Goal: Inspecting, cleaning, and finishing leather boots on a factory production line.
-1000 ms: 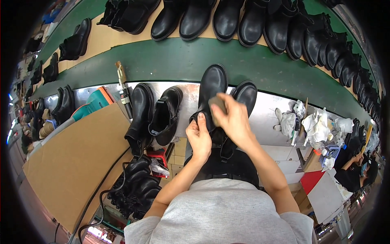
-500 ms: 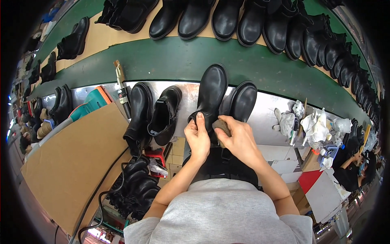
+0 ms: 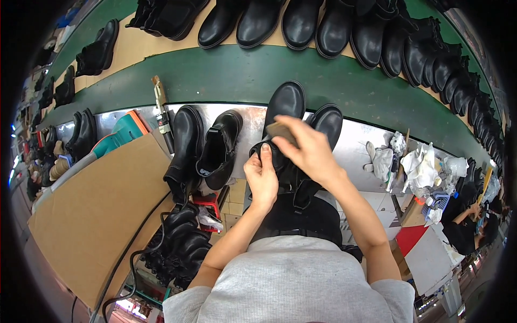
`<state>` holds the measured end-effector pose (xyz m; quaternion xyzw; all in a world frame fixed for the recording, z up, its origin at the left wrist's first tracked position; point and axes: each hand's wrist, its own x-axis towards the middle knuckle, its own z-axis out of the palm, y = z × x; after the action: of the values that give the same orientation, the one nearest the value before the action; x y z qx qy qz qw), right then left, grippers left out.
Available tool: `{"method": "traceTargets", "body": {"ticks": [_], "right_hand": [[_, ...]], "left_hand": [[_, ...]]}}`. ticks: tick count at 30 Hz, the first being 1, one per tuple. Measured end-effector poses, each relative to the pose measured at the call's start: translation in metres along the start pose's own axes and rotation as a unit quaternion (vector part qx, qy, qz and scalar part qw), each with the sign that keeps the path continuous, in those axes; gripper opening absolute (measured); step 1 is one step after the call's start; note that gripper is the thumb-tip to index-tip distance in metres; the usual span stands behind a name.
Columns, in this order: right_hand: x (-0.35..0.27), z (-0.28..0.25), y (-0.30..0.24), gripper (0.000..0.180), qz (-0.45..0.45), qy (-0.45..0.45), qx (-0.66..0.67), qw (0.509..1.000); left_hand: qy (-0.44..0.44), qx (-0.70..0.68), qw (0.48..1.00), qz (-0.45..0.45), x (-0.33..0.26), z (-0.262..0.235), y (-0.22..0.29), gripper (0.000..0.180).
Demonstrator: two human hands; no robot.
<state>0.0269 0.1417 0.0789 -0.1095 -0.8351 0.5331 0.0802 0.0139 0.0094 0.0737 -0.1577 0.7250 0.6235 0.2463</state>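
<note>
Left fingers (image 3: 265, 155) pinched a black boot (image 3: 286, 101) by its near end over the counter (image 3: 251, 129); right fingers (image 3: 292, 124) curled round a brown block (image 3: 279, 130). A slack left pinch could let it twist into the right-hand boot (image 3: 328, 119).

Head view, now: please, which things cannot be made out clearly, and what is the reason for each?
All in the head view:
Left hand: most fingers hidden by the held boot.
Grey-brown block: blurred, and partly covered by the right hand.
Second boot: middle part hidden by the right hand.
Some boots in the upper row: cut off by the top edge.
Co-worker's hand, near the right rim: too small to see its grip.
</note>
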Motion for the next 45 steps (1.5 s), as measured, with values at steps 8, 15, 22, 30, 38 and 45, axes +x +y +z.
{"method": "traceTargets", "body": {"ticks": [8,15,22,30,38,45], "right_hand": [[-0.016,-0.017,-0.008,0.040,0.022,-0.086,-0.009,0.996],[-0.028,-0.010,-0.010,0.034,0.050,-0.079,0.019,0.995],[-0.014,0.002,-0.005,0.032,0.080,0.018,0.033,0.996],[-0.033,-0.021,-0.005,0.037,0.156,-0.049,-0.021,0.986],[-0.040,-0.021,0.002,0.025,0.126,-0.050,-0.035,0.990],[-0.018,-0.013,0.008,0.018,0.091,-0.015,0.064,0.994]], "left_hand": [[0.008,-0.029,0.999,-0.025,0.002,-0.007,-0.003,0.034],[-0.002,-0.034,0.999,-0.010,0.005,-0.006,-0.004,0.031],[0.006,-0.029,1.000,0.010,0.004,0.002,-0.004,0.035],[0.008,-0.042,0.999,0.014,0.009,-0.007,-0.017,0.036],[0.029,-0.055,0.998,0.023,0.003,0.003,-0.003,0.036],[0.010,-0.056,0.998,0.027,0.008,-0.005,-0.014,0.038]]}}
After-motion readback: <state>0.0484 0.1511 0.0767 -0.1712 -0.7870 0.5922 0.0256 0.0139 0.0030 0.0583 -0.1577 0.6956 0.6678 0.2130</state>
